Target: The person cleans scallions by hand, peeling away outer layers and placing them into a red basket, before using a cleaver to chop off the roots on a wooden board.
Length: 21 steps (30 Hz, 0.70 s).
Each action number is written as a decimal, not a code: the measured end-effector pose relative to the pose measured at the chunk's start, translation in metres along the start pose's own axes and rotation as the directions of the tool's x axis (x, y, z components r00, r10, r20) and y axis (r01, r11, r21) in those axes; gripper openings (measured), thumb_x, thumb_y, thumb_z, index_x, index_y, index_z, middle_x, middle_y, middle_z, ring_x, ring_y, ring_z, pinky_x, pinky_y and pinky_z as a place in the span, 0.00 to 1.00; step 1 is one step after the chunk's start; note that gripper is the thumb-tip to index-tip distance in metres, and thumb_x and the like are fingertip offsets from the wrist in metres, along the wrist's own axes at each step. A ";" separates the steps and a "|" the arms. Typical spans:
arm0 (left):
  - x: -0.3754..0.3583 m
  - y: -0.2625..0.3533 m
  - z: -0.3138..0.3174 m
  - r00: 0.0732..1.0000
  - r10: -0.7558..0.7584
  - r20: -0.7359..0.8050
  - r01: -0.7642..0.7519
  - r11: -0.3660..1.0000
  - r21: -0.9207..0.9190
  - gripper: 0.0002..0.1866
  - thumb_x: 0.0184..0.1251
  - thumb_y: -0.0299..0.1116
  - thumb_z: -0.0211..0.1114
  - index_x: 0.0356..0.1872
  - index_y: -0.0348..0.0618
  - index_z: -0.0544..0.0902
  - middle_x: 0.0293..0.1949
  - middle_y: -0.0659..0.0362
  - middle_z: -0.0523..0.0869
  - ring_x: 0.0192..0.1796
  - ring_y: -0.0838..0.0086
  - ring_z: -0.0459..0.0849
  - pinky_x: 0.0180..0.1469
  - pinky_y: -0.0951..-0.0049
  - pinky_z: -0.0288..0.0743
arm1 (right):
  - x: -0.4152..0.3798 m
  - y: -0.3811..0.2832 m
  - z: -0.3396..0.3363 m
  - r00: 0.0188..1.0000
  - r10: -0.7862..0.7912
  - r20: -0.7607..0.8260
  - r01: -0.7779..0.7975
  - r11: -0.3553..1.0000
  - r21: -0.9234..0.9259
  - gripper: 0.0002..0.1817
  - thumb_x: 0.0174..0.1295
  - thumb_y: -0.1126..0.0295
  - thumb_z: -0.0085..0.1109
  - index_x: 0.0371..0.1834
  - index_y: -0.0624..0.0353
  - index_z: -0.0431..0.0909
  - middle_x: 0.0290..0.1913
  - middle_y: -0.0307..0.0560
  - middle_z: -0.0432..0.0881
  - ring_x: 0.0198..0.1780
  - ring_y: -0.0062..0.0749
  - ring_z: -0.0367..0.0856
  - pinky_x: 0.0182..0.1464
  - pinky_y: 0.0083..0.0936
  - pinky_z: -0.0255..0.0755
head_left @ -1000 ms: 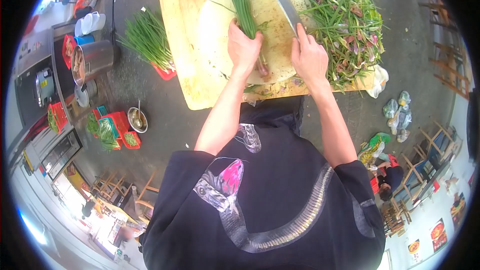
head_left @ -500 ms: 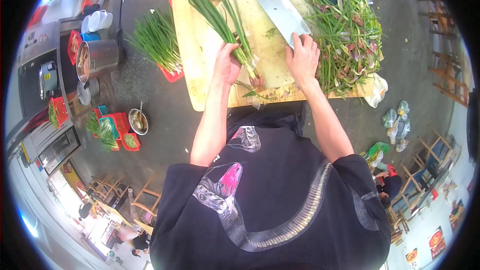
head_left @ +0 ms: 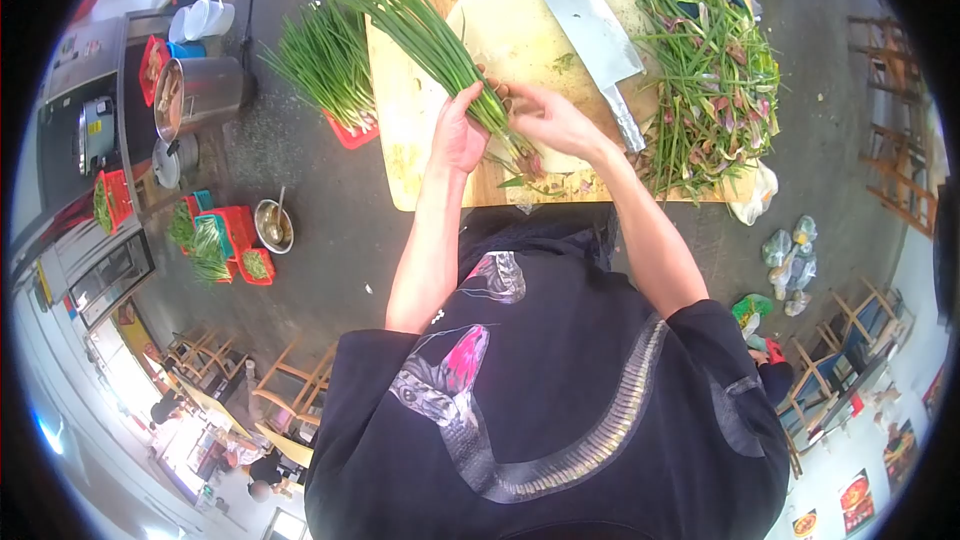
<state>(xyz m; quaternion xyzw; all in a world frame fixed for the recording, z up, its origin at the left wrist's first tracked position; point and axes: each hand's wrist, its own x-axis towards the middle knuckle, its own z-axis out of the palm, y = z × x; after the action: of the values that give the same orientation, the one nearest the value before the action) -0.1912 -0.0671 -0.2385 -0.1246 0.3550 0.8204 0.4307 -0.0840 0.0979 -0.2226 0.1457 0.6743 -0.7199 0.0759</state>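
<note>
A bunch of spring onions (head_left: pixel 435 52) slants across the near left of the round chopping board (head_left: pixel 500 2), with its green tops to the upper left and its reddish root ends toward me. My left hand (head_left: pixel 461 136) is wrapped round the stalks. From the other side, my right hand (head_left: pixel 553 124) has its curled fingers on the lower stalks; the fingertips are partly hidden. To the right of that hand, a cleaver (head_left: pixel 590 28) lies flat on the board, its handle pointing toward me. No hand touches it.
Onion trimmings (head_left: pixel 705 90) are heaped along the right of the wooden table (head_left: pixel 405 165). More spring onions (head_left: pixel 325 65) stand in a red basket on the floor at the left. Further left are a steel pot (head_left: pixel 205 98) and a metal bowl (head_left: pixel 273 227). Plastic bags (head_left: pixel 790 260) lie at right.
My right hand has let go of the cleaver and moved left onto the spring onions. The cleaver now lies on the board with its handle exposed. The bunch is gathered more tightly.
</note>
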 end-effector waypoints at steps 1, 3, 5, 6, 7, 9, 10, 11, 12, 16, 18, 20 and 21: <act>0.000 0.000 0.000 1.000 -0.002 0.016 0.002 1.000 -0.026 0.19 0.81 0.28 0.61 0.69 0.43 0.76 0.53 0.54 0.86 0.57 0.61 0.87 0.62 0.55 0.83 | -0.006 0.009 0.002 0.999 0.003 -0.036 -0.004 1.000 -0.031 0.31 0.67 0.65 0.62 0.73 0.66 0.76 0.58 0.58 0.89 0.56 0.34 0.88 0.60 0.33 0.80; 0.000 -0.001 0.004 1.000 0.011 -0.026 -0.011 1.000 0.014 0.20 0.82 0.31 0.61 0.71 0.44 0.75 0.56 0.53 0.86 0.58 0.62 0.87 0.64 0.56 0.82 | -0.016 0.033 0.006 0.995 -0.004 -0.101 -0.006 0.995 -0.096 0.28 0.68 0.66 0.62 0.70 0.64 0.79 0.51 0.55 0.92 0.50 0.33 0.90 0.56 0.33 0.81; -0.002 -0.005 0.003 0.997 0.034 -0.063 -0.031 0.998 0.057 0.21 0.83 0.32 0.61 0.72 0.44 0.74 0.58 0.53 0.85 0.59 0.62 0.86 0.64 0.56 0.81 | -0.034 0.016 0.006 0.975 0.017 -0.222 -0.083 0.953 -0.291 0.19 0.68 0.67 0.61 0.60 0.61 0.88 0.41 0.52 0.92 0.43 0.32 0.90 0.51 0.31 0.81; -0.002 -0.006 0.002 0.996 0.052 -0.074 -0.046 0.996 0.080 0.21 0.83 0.32 0.61 0.72 0.45 0.74 0.58 0.53 0.85 0.59 0.62 0.86 0.64 0.56 0.81 | -0.039 0.014 0.003 0.972 0.045 -0.229 -0.116 0.945 -0.307 0.17 0.69 0.67 0.61 0.57 0.60 0.89 0.40 0.53 0.92 0.42 0.32 0.90 0.50 0.30 0.81; 0.000 -0.007 0.002 0.994 0.074 -0.080 -0.066 0.993 0.103 0.22 0.83 0.32 0.61 0.73 0.45 0.73 0.58 0.52 0.85 0.59 0.62 0.86 0.64 0.56 0.81 | -0.041 0.012 -0.001 0.969 0.068 -0.236 -0.145 0.934 -0.325 0.16 0.69 0.67 0.61 0.55 0.59 0.90 0.39 0.54 0.91 0.42 0.32 0.90 0.50 0.30 0.81; -0.001 -0.008 0.001 0.991 0.082 -0.102 -0.072 0.992 0.100 0.22 0.83 0.33 0.61 0.73 0.46 0.73 0.59 0.52 0.85 0.60 0.61 0.86 0.64 0.55 0.81 | -0.038 0.014 -0.003 0.961 0.125 -0.246 -0.177 0.964 -0.201 0.16 0.69 0.67 0.61 0.54 0.59 0.91 0.39 0.57 0.91 0.41 0.34 0.90 0.49 0.31 0.81; 0.000 -0.008 0.001 0.990 0.088 -0.111 -0.077 0.992 0.099 0.22 0.84 0.34 0.61 0.73 0.46 0.73 0.60 0.52 0.84 0.60 0.61 0.85 0.64 0.55 0.81 | -0.034 0.013 -0.004 0.957 0.151 -0.248 -0.189 0.972 -0.138 0.16 0.69 0.67 0.61 0.54 0.59 0.91 0.39 0.58 0.91 0.41 0.35 0.91 0.49 0.31 0.81; 0.001 -0.007 0.001 0.991 0.084 -0.105 -0.075 0.993 0.092 0.21 0.84 0.35 0.59 0.73 0.46 0.73 0.60 0.52 0.85 0.60 0.61 0.85 0.64 0.54 0.81 | -0.024 0.011 -0.009 0.933 0.129 -0.337 -0.199 0.963 -0.181 0.15 0.69 0.67 0.61 0.53 0.59 0.91 0.39 0.57 0.91 0.41 0.38 0.91 0.49 0.33 0.81; -0.002 -0.006 0.002 0.992 0.078 -0.103 -0.070 0.994 0.086 0.21 0.85 0.36 0.58 0.73 0.45 0.73 0.59 0.52 0.85 0.60 0.60 0.85 0.64 0.54 0.81 | -0.013 0.001 -0.012 0.901 0.106 -0.421 -0.215 0.952 -0.219 0.14 0.69 0.67 0.61 0.51 0.59 0.91 0.40 0.56 0.91 0.42 0.41 0.91 0.50 0.34 0.81; -0.012 -0.001 0.004 0.997 0.046 -0.059 -0.044 0.998 0.033 0.21 0.88 0.40 0.50 0.73 0.44 0.73 0.57 0.51 0.86 0.60 0.60 0.86 0.65 0.52 0.80 | 0.047 0.000 -0.021 0.789 -0.400 -0.465 0.050 0.797 -0.601 0.14 0.68 0.68 0.61 0.51 0.59 0.90 0.46 0.53 0.89 0.50 0.49 0.88 0.55 0.40 0.81; -0.018 0.001 0.005 0.998 0.053 -0.031 -0.051 0.997 0.060 0.21 0.88 0.40 0.49 0.73 0.43 0.73 0.56 0.52 0.86 0.59 0.60 0.86 0.64 0.53 0.80 | 0.071 -0.001 -0.015 0.790 -0.498 -0.357 0.107 0.686 -0.720 0.14 0.68 0.68 0.60 0.52 0.59 0.89 0.49 0.52 0.88 0.55 0.52 0.86 0.58 0.42 0.81; -0.026 0.002 0.005 0.999 0.042 -0.012 -0.041 0.997 0.065 0.21 0.88 0.40 0.48 0.73 0.43 0.73 0.54 0.53 0.86 0.58 0.62 0.86 0.63 0.54 0.81 | 0.080 0.000 -0.008 0.860 -0.475 -0.186 0.104 0.520 -0.848 0.14 0.69 0.68 0.60 0.53 0.58 0.87 0.52 0.52 0.87 0.59 0.54 0.83 0.61 0.45 0.80; -0.028 0.003 0.006 0.999 0.032 -0.001 -0.032 0.998 0.055 0.21 0.88 0.40 0.49 0.73 0.43 0.73 0.53 0.54 0.87 0.57 0.63 0.86 0.62 0.55 0.81 | 0.082 0.006 -0.007 0.881 -0.435 -0.185 0.083 0.527 -0.846 0.13 0.69 0.69 0.60 0.52 0.58 0.87 0.52 0.52 0.87 0.58 0.54 0.83 0.61 0.45 0.80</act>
<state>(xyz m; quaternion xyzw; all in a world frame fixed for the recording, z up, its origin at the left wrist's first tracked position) -0.1759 -0.0813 -0.2186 -0.1075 0.3799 0.8170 0.4204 -0.1587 0.1113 -0.2545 0.1239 0.9442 -0.2862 -0.1057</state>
